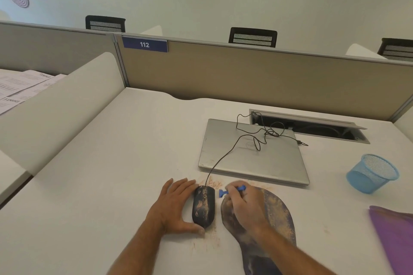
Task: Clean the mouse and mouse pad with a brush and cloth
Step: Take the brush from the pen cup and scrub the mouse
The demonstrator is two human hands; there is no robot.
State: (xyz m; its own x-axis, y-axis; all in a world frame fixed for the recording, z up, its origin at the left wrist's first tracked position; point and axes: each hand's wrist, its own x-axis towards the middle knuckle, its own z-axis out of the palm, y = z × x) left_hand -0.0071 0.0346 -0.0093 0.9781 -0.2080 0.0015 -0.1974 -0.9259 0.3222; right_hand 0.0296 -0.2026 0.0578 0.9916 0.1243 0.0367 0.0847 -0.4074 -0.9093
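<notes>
- Both forearms reach in from the near edge of the white desk [111, 163], one to each side of the mouse [203, 206].
- Dark and streaked with orange-brown dust, the mouse lies on the bare desk, its cable [225, 154] running away from it over the closed grey laptop [257, 163] beyond.
- Left hand [176, 203] rests against the mouse's left side, fingers straight along its flank and thumb curved round its near end, bracing it.
- Right hand [243, 205], just right of the mouse, pinches a small blue brush [223, 192] in curled fingers; the brush head points toward the mouse's front right side, close to it.
- Under that hand, just right of the mouse, lies the dark mouse pad [274, 214], heavily dusted with the same powder.
- Loose dust also marks the desk around the mouse's front and near end.
- Well to the right of the mouse stands a blue mesh basket [372, 173], tilted.
- Nearer than the basket, also far right of the mouse, a purple cloth [393, 236] lies at the frame's edge.
</notes>
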